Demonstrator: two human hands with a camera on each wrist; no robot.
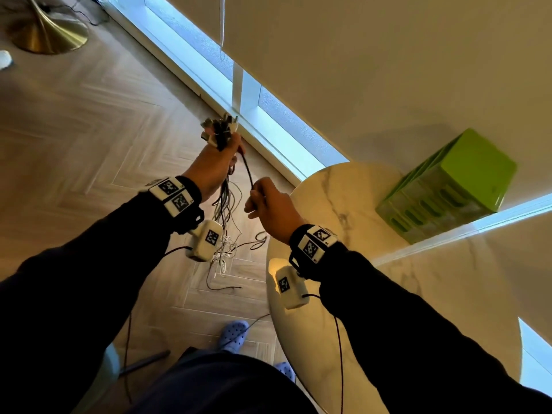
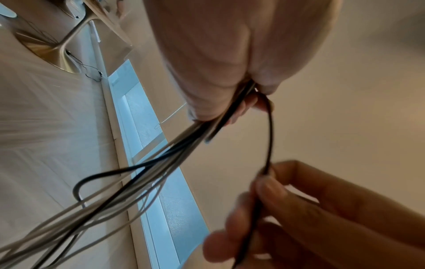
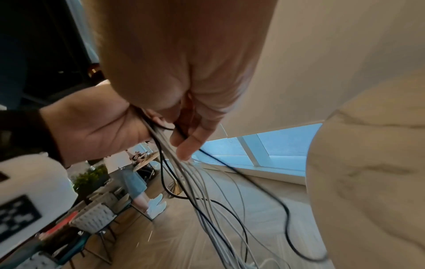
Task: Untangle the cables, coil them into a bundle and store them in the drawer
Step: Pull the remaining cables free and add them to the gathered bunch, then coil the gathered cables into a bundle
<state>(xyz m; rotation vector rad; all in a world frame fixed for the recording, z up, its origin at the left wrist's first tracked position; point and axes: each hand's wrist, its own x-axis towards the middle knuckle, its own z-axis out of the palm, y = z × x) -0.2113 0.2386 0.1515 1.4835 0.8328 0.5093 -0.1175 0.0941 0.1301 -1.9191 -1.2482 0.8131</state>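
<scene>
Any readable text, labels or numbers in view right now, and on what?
None can be read.
Wrist bands: black-and-white square marker patterns, with tiny characters too small to read.
Camera pods: marker patterns only.
Green drawer unit: no label visible.

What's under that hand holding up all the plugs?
Under the left hand, grey and black cables hang to the floor. The right hand pinches one black cable. Inside the fist is hidden.

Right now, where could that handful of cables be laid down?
The round marble table is bare between the right hand and the green drawer unit at its far edge. Its near part looks bare too. Between the hands it is crowded: cables hang from the left hand.
</scene>
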